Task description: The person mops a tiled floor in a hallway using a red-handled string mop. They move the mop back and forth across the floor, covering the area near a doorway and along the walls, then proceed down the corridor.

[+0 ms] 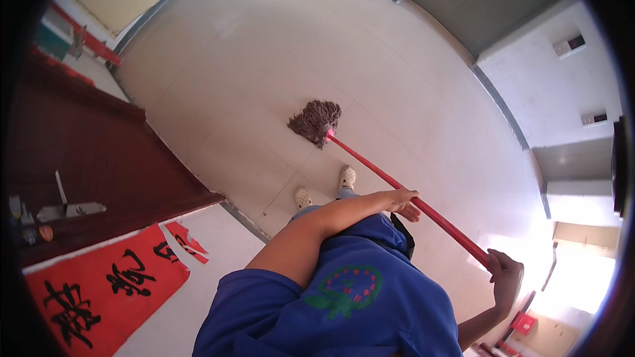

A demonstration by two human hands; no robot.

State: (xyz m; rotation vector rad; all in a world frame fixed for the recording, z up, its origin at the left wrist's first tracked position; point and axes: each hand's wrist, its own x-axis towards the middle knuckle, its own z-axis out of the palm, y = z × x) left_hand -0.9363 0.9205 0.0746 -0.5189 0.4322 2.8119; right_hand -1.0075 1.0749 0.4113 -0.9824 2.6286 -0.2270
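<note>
A string mop with a dark, brownish strand head (pixel 316 121) rests on the tiled floor in front of my feet. A pink socket joins the head to its red handle (pixel 369 164), which slants down to the right past my body. My left hand (pixel 404 203) reaches across my waist and holds the handle partway along, its fingers loosely around it. Near the upper end of the handle, my right hand (pixel 505 270) grips it at the right of the view. Part of each hand's grip is hidden.
Pale floor tiles (pixel 258 74) spread ahead. On the left stands a dark red-brown door (pixel 99 134) with a metal handle plate (pixel 72 211), beside a red paper banner (pixel 114 282) bearing writing. Wall sockets (pixel 569 46) are on the right wall. Light-coloured clogs (pixel 348 177) are on my feet.
</note>
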